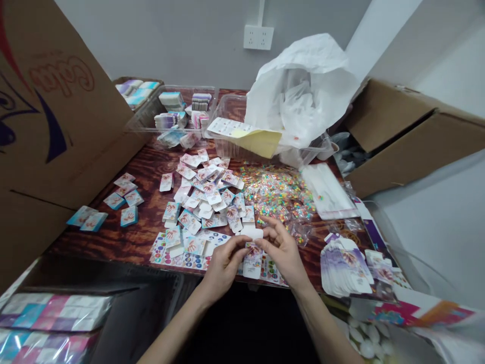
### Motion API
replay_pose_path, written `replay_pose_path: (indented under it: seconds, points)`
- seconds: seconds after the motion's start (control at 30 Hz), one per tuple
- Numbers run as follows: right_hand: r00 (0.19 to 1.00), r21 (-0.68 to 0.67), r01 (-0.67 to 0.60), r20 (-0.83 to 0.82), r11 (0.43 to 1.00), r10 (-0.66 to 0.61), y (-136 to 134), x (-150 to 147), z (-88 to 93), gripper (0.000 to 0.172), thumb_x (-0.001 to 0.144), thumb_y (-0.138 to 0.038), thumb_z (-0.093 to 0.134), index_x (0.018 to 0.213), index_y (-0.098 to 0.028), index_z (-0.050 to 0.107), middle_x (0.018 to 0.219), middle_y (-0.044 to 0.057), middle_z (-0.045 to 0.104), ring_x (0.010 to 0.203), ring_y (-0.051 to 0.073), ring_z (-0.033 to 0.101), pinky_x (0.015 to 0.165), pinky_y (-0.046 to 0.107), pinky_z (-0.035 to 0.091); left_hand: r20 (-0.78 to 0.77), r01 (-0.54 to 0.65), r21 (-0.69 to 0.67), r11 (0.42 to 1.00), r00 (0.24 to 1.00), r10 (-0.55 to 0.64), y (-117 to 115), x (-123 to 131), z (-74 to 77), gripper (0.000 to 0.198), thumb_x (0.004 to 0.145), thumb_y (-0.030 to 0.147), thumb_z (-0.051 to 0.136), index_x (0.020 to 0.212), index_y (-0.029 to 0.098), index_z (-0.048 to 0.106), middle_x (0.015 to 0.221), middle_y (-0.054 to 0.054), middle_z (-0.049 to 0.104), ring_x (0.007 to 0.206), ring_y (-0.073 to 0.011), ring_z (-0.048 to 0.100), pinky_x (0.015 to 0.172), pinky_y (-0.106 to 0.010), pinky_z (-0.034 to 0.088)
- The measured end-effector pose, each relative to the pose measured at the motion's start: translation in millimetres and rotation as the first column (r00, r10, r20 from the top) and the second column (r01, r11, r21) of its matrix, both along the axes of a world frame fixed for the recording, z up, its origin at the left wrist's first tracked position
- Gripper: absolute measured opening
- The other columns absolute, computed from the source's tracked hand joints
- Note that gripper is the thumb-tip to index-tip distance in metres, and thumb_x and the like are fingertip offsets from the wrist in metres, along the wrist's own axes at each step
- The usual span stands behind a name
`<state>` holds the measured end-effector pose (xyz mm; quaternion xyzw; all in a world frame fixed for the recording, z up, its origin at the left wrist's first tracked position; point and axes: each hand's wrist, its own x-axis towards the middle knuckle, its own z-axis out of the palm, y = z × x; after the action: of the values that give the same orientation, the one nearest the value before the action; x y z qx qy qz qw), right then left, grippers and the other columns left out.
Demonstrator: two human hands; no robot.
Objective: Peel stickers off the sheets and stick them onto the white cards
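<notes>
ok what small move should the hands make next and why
Probably fold in the white flap of the card: the left hand and right hand are at its flap end, and the flap appears to stick out unfolded.

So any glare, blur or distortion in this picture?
Head view: glare streaks the wrapped packs at lower left; the cardboard box at left looks stretched by the wide lens; fine print on the held card is too soft to read.

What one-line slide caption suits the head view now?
Both hands hold a printed card over dotted sheets, near piled cards and colorful packets.
</notes>
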<state>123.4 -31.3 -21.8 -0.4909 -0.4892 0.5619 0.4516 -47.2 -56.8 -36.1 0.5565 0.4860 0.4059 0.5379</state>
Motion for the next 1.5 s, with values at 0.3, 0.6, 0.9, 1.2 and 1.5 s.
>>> replay_pose_path:
  seconds: [0.3, 0.6, 0.9, 1.2, 1.5]
  points:
    - [0.987, 0.028, -0.118, 0.115, 0.993, 0.115, 3, 2, 1.7, 0.013, 0.082, -0.032, 0.069, 0.081, -0.019, 0.069, 0.082, 0.003, 0.066, 0.079, 0.018, 0.061, 0.072, 0.029, 0.046, 0.089, 0.023, -0.092, 0.995, 0.996, -0.015, 5, 0, 0.6, 0.028, 0.092, 0.027, 0.055, 0.118, 0.021, 0.047, 0.091, -0.004, 0.065, 0.082, -0.0157, 0.061, 0.072, -0.025, 0.044]
    - [0.98, -0.039, -0.127, 0.15, 0.991, 0.132, 9, -4, 1.8, 0.016, 0.08, -0.033, 0.07, 0.075, -0.018, 0.07, 0.073, 0.002, 0.066, 0.069, 0.016, 0.059, 0.064, 0.028, 0.045, 0.048, 0.028, -0.076, 0.997, 0.999, -0.025, 4, -14, -7.2, 0.03, 0.092, 0.028, 0.056, 0.121, 0.022, 0.051, 0.091, -0.004, 0.065, 0.081, -0.0159, 0.061, 0.071, -0.025, 0.044]
    - [0.947, 0.0, -0.152, 0.286, 0.988, 0.146, 7, -4, 10.1, 0.011, 0.079, -0.027, 0.068, 0.073, -0.018, 0.069, 0.069, 0.001, 0.063, 0.066, 0.016, 0.056, 0.062, 0.028, 0.043, 0.131, 0.087, -0.11, 0.99, 0.989, -0.073, 1, -17, -7.2, 0.031, 0.092, 0.028, 0.057, 0.122, 0.022, 0.054, 0.095, -0.005, 0.065, 0.088, -0.0172, 0.063, 0.079, -0.027, 0.046]
    - [0.978, -0.095, -0.187, 0.077, 0.978, 0.194, 2, 2, -0.3, 0.021, 0.083, -0.038, 0.067, 0.078, -0.019, 0.072, 0.076, 0.002, 0.061, 0.059, 0.012, 0.052, 0.053, 0.025, 0.042, 0.282, 0.102, -0.199, 0.975, 0.958, -0.043, 1, -18, -5.8, 0.031, 0.091, 0.029, 0.057, 0.121, 0.021, 0.056, 0.097, -0.006, 0.066, 0.09, -0.0172, 0.062, 0.078, -0.026, 0.046]
    - [0.988, -0.069, -0.151, 0.019, 0.986, 0.153, -10, -1, 1.0, 0.015, 0.081, -0.035, 0.071, 0.079, -0.021, 0.074, 0.081, 0.003, 0.063, 0.056, 0.012, 0.055, 0.048, 0.025, 0.045, 0.146, 0.111, -0.149, 0.983, 0.985, -0.089, -7, -23, 4.4, 0.033, 0.094, 0.03, 0.053, 0.126, 0.022, 0.058, 0.101, -0.006, 0.066, 0.091, -0.0182, 0.06, 0.079, -0.027, 0.045]
